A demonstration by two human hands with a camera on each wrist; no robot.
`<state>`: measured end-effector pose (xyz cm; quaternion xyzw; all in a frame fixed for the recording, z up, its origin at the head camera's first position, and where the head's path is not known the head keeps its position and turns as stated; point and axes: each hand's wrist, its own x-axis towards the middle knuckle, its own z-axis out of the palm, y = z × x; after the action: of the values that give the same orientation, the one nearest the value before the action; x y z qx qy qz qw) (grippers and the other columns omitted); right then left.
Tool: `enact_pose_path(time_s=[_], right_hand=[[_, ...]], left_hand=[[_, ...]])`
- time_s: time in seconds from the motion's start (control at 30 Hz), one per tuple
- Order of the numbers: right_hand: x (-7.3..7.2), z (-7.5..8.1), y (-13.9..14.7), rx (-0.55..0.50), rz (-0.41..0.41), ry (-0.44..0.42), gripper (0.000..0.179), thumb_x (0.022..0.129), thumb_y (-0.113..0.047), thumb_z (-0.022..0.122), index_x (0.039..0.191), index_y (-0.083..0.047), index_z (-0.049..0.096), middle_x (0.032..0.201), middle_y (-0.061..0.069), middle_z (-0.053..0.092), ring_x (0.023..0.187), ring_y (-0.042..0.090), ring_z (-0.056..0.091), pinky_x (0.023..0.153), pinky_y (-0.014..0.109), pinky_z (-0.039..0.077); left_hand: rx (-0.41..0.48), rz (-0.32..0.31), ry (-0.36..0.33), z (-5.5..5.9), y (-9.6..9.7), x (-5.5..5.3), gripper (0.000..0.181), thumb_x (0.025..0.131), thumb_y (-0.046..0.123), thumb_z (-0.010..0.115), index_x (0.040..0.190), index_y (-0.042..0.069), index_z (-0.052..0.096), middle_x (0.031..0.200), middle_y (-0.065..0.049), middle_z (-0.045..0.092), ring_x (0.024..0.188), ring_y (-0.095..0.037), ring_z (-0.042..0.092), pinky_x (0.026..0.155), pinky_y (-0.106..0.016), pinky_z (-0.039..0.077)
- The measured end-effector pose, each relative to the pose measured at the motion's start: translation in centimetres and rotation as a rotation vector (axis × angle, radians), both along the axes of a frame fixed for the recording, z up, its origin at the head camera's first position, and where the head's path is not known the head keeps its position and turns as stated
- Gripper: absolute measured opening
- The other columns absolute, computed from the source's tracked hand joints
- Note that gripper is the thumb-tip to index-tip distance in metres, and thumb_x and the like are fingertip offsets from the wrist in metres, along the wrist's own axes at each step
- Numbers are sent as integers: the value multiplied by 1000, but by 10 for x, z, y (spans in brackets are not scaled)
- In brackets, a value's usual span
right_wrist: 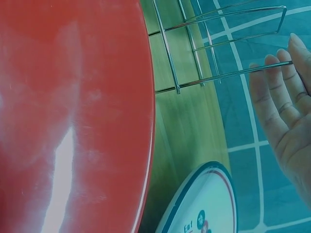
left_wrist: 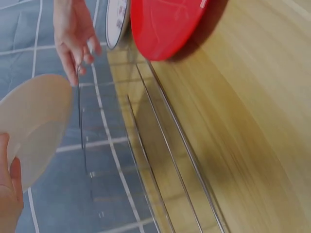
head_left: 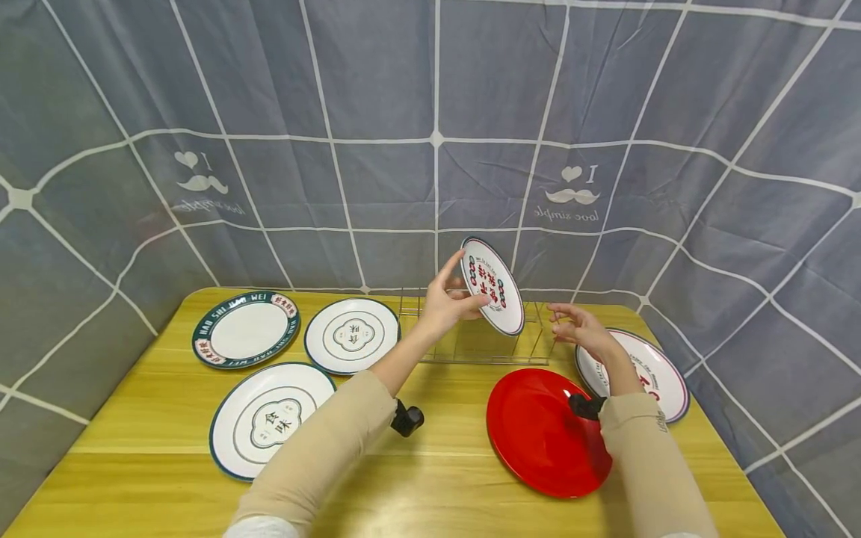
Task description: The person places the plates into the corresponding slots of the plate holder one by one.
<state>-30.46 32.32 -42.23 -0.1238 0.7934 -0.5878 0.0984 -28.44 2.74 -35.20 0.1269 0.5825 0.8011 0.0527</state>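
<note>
White with red characters at its middle, a plate (head_left: pixel 494 291) is tilted in the centre of the head frame, held by the left hand (head_left: pixel 447 300), whose thumb lies over the front and whose fingers lie behind the edge. The left-wrist view shows the plain back of that plate at the left of the frame. A wire rack (head_left: pixel 484 362) stands below it on the wooden surface (head_left: pixel 430 482); whether plate and wire touch cannot be told. The right hand (head_left: pixel 584 330), loosely spread with its fingers slightly bent, has its fingertips at the rack's end wire, at the upper right of the right-wrist frame. Beneath the right forearm, right of centre in the head frame, lies a red plate (head_left: pixel 545 433), and near it at the right a white oval plate (head_left: pixel 662 377) with a dark rim. Three more lie at the left: a green-rimmed plate (head_left: pixel 245 330) farthest out, a round white plate (head_left: pixel 353 336) beside the rack and a larger white plate (head_left: pixel 272 422) nearer the left sleeve (head_left: pixel 329 441). Grey curtain (head_left: pixel 380 90) with white lines fills the upper frame
</note>
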Motion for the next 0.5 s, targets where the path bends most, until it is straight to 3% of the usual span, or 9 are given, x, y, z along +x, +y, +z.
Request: enact_pose_path(time_s=[0.07, 0.27, 0.5], right_hand=[[0, 0, 0, 5, -3, -3, 49, 89, 6, 50, 132, 15, 29, 112, 17, 40, 92, 9, 53, 77, 21, 51], [2, 2, 0, 11, -3, -13, 50, 89, 7, 48, 133, 17, 24, 116, 25, 37, 91, 7, 51, 76, 20, 50], [-1, 1, 1, 16, 3, -3, 51, 89, 4, 51, 132, 15, 27, 109, 12, 42, 92, 13, 53, 76, 22, 52]], left_hand=[[-18, -7, -6, 1, 9, -1, 87, 73, -12, 68, 143, 24, 31, 98, -6, 37, 75, -13, 61, 66, -39, 57], [-125, -28, 36, 5, 30, 1, 88, 72, -9, 71, 144, 23, 30, 98, -8, 40, 78, -15, 59, 67, -40, 57], [-271, 20, 105, 6, 47, 0, 86, 71, -1, 76, 142, 24, 34, 99, -10, 43, 75, -17, 59, 63, -39, 57]])
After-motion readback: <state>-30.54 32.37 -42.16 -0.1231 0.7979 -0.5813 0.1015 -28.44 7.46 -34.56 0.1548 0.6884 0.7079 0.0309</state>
